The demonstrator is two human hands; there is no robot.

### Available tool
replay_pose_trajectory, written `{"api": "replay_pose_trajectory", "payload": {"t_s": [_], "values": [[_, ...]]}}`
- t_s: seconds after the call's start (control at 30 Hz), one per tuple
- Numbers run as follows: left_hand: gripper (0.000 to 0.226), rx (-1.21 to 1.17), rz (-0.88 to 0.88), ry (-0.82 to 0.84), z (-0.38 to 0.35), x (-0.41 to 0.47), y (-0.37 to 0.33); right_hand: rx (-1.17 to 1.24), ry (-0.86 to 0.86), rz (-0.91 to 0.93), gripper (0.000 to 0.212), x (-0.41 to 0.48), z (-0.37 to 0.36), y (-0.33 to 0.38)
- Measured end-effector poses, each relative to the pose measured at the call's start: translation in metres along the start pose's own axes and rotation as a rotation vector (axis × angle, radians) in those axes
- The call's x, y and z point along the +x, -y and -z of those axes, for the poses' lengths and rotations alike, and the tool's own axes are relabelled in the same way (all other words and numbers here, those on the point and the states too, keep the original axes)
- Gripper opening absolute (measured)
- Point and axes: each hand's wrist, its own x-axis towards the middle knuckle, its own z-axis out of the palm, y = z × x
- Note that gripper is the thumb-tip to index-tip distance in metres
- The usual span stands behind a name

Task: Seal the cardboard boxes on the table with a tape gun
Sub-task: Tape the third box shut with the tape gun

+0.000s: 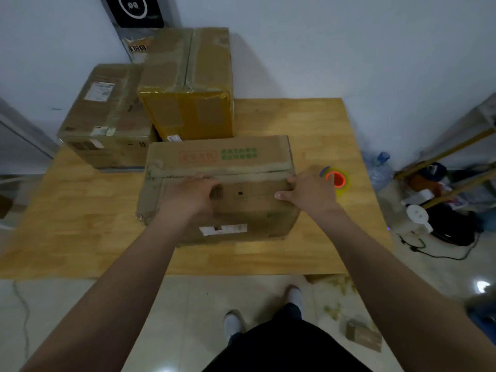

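Note:
A wide cardboard box (pixel 214 157) with red and green print lies in the middle of the wooden table (pixel 322 124). A strip of tape runs along its top seam. My left hand (pixel 190 194) rests flat on the near flap by the seam. My right hand (pixel 308 190) lies on the box's right end, fingers extended over the edge and thumb pointing left. The tape gun (pixel 338 180), with an orange core and yellowish tape roll, sits on the table just right of my right hand, partly hidden behind it.
Two more boxes stand at the table's back left: a taped brown one (pixel 107 114) and a taller one (pixel 188 84) with yellow tape. A water bottle (pixel 379 167), cables and clutter lie on the floor to the right. Tape scraps and a small box (pixel 362 334) lie on the tiles near my feet.

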Motion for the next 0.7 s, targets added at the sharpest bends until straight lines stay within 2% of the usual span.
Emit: {"api": "replay_pose_trajectory", "payload": {"t_s": [0.1, 0.2, 0.33, 0.47, 0.57, 0.7], "values": [[0.072, 0.014, -0.076, 0.025, -0.003, -0.023, 0.003, 0.088, 0.032, 0.06, 0.042, -0.032, -0.012, 0.022], [0.059, 0.08, -0.203, -0.058, -0.022, -0.048, -0.017, 0.17, 0.038, 0.051, 0.034, -0.051, -0.019, 0.031], [0.046, 0.054, -0.173, -0.163, -0.046, -0.063, -0.03, 0.176, 0.04, -0.017, 0.028, -0.059, -0.019, 0.03], [0.043, -0.059, -0.174, -0.188, -0.05, -0.076, -0.029, 0.163, -0.06, 0.027, 0.018, -0.047, -0.014, 0.034], [0.043, -0.131, -0.133, -0.167, -0.049, -0.084, -0.03, 0.074, -0.059, 0.12, 0.059, -0.026, -0.008, 0.038], [0.042, -0.207, -0.1, -0.103, -0.051, -0.089, -0.029, 0.024, 0.033, 0.203, 0.083, 0.021, 0.005, 0.044]]}}
